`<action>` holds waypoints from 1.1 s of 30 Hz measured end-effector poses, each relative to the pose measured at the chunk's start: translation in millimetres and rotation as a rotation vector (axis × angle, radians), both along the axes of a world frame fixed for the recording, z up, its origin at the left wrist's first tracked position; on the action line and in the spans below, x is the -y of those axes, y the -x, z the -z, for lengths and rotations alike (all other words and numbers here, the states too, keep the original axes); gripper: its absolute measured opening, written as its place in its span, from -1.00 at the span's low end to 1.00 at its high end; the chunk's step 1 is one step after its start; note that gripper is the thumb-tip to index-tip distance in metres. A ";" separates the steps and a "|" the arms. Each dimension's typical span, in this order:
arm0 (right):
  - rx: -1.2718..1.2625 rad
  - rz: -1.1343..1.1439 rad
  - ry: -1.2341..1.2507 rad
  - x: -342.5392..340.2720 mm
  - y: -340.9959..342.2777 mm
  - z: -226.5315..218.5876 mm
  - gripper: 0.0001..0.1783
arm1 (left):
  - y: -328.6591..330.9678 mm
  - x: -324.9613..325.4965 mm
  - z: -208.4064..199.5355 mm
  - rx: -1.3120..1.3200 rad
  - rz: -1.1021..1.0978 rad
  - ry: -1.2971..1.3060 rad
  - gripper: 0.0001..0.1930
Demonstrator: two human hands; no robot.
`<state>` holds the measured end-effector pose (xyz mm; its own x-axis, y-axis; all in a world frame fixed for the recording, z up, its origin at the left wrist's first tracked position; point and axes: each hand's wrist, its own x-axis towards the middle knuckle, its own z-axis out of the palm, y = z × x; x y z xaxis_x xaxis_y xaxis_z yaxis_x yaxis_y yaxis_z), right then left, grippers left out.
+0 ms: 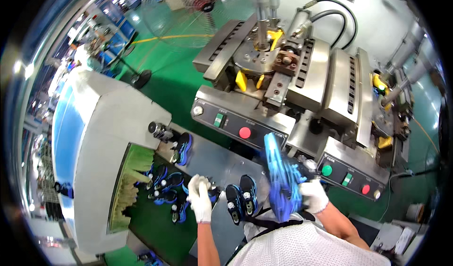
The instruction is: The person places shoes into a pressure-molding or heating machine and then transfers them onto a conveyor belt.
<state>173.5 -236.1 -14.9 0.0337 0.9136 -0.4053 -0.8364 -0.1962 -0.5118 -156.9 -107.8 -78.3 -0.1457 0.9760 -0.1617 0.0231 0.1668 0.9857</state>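
A white glove covers each of my hands. My right hand (pixel 313 195) grips a sneaker (pixel 283 181) at its dark upper, with the blue sole turned toward me. On the left, my left hand (pixel 200 196) is closed over another dark sneaker (pixel 214 191), which the glove mostly hides. Between my hands, a pair of black-and-blue sneakers (pixel 241 197) stands side by side on the metal table (pixel 219 155). A single sneaker (pixel 182 149) sits near that table's far left end.
Several sneakers (pixel 165 185) lie by the fringed opening of a grey machine (pixel 108 119) on my left. Ahead stands a metal press (pixel 264 63) with a button panel (pixel 243 124); a second panel (pixel 351 171) is at right. A floor fan (pixel 203 6) stands beyond.
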 end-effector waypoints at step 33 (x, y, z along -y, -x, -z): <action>0.298 0.060 0.212 -16.8 143.7 -43.0 -0.01 | 261.4 -6.0 178.1 -0.647 0.634 0.670 -0.27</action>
